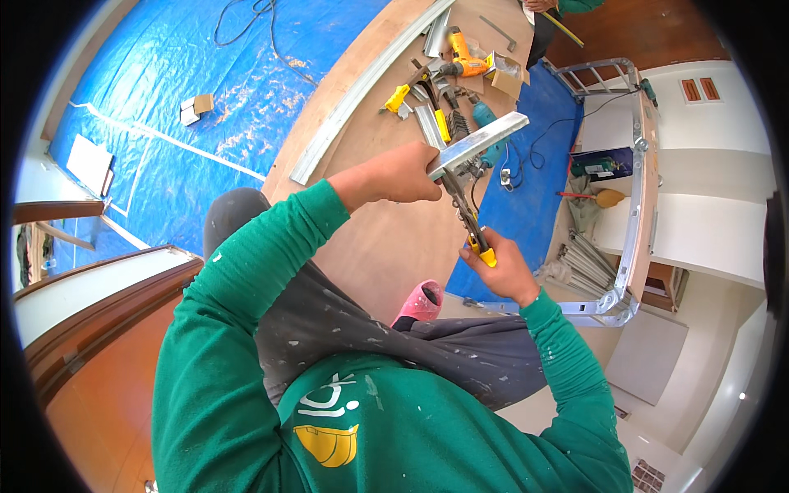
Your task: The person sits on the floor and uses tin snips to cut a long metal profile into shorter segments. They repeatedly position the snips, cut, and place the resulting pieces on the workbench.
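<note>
My left hand is closed round the near end of a short silver metal channel, which slants up to the right above the plywood board. My right hand grips the yellow-and-black handles of a metal hand tool that looks like snips or pliers. Its head meets the channel beside my left fingers; the exact contact of the jaws is too small to make out. My grey-trousered legs and a pink slipper are below my hands.
Beyond lie a yellow drill, teal power tool, long channels and cardboard box. Blue sheeting covers floor at left and right. An aluminium ladder stands right. Another person's hand shows at the top.
</note>
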{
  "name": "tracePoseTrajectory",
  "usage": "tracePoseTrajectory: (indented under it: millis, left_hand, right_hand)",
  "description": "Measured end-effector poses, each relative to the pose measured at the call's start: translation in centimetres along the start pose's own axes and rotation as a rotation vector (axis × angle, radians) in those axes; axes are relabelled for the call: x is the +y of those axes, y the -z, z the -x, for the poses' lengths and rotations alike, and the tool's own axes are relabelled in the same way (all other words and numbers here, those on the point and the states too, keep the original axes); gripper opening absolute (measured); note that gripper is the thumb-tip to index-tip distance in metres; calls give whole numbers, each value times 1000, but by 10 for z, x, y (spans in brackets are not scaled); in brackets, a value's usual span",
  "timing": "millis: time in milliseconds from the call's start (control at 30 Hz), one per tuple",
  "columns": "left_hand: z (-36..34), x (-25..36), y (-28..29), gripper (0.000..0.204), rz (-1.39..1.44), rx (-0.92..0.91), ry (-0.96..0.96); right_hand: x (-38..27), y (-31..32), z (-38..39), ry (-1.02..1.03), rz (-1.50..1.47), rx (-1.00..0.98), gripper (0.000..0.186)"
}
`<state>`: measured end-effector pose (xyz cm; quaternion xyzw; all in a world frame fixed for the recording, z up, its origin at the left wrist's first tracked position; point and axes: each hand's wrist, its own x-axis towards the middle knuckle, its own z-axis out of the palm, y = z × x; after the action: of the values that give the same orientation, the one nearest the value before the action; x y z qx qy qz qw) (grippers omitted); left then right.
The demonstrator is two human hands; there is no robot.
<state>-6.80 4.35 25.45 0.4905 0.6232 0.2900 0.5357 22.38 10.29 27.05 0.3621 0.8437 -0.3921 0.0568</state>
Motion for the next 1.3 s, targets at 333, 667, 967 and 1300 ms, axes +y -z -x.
tracePoseTrajectory:
  millis: [333, 667, 967, 1300]
  left_hand:
    - [-9, -6, -1, 29, 29, -13, -67]
    - [-14, -14, -5, 30, -79, 43, -103]
    - [-5, -4, 42, 67, 269, -206, -221]
    - [-31, -48, -4, 71, 1177, 66, -299]
  right_hand:
    - [1, -11, 2, 17, -51, 83, 44]
    - [15, -17, -6, 33, -42, 88, 43]
    - [10, -12, -12, 13, -88, 155, 42]
    - [-1, -7, -20, 59, -196, 345, 38]
